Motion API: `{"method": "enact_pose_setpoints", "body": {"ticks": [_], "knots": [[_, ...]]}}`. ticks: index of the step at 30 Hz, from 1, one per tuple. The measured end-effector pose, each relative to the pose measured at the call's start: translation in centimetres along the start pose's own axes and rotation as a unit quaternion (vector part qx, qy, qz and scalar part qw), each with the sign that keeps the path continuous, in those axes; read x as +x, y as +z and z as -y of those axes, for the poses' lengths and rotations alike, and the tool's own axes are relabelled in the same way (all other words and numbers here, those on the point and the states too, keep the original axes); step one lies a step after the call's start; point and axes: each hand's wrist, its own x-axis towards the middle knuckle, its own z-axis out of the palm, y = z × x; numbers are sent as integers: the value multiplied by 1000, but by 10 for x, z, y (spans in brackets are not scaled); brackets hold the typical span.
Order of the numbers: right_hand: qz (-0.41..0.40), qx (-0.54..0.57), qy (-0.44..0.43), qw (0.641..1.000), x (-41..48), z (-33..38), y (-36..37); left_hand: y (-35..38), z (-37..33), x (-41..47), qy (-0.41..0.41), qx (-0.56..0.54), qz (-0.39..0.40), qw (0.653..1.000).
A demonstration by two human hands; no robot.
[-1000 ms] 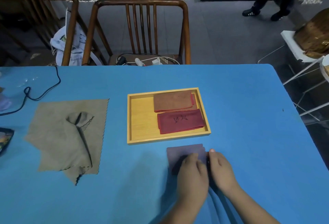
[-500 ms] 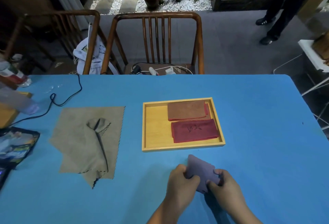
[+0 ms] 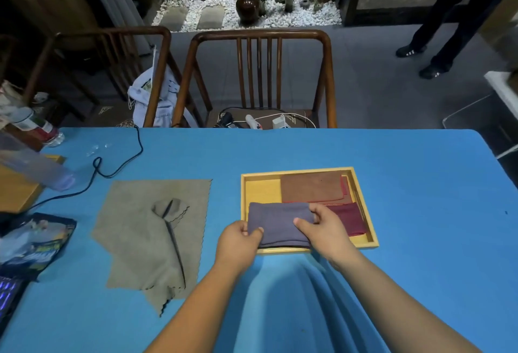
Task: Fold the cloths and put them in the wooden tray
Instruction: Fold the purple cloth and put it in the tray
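Note:
A folded purple cloth lies over the front left part of the wooden tray. My left hand grips its near left corner and my right hand grips its right end. A folded brown cloth fills the tray's back right. A folded dark red cloth sits in front of it, partly hidden by my right hand. An unfolded grey-brown cloth with a bunched ridge lies flat on the blue table, left of the tray.
A black cable runs across the table's far left. A printed bag, a plastic bottle and a wooden board crowd the left edge. Two wooden chairs stand behind the table; a person's legs are at the back right.
Both hands lifted the folded purple cloth off the table in front of the tray and carried it forward onto the tray's front left part. The camera view tilted up.

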Motion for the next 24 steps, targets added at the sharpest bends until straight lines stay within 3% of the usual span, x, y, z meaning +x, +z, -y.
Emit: {"method": "enact_pose_setpoints", "body": {"ticks": [3,5,9,13,15,17,19,21,24], "knots": [[-24,-132,-52,990,17,0,18,3,4,10,2,215,-84,973],[-22,-190,-61,980,23,-6,25,4,7,8,40,288,-117,950],[-13,-250,-57,966,28,-14,27,12,21,3,161,356,-98,915],[-74,-362,-109,923,20,-12,29,24,26,-1,301,475,-54,825],[-82,-397,-135,904,15,-14,30,28,28,-4,285,520,-2,805],[-99,-421,-174,885,11,-14,32,27,29,-10,295,531,-24,794],[-135,-405,-228,875,7,-9,38,18,28,-28,306,502,-44,808],[-135,-369,-298,870,-8,0,54,4,39,-45,310,428,-61,846],[27,-337,-417,844,-42,9,104,-32,81,-63,222,265,-147,927]]}}
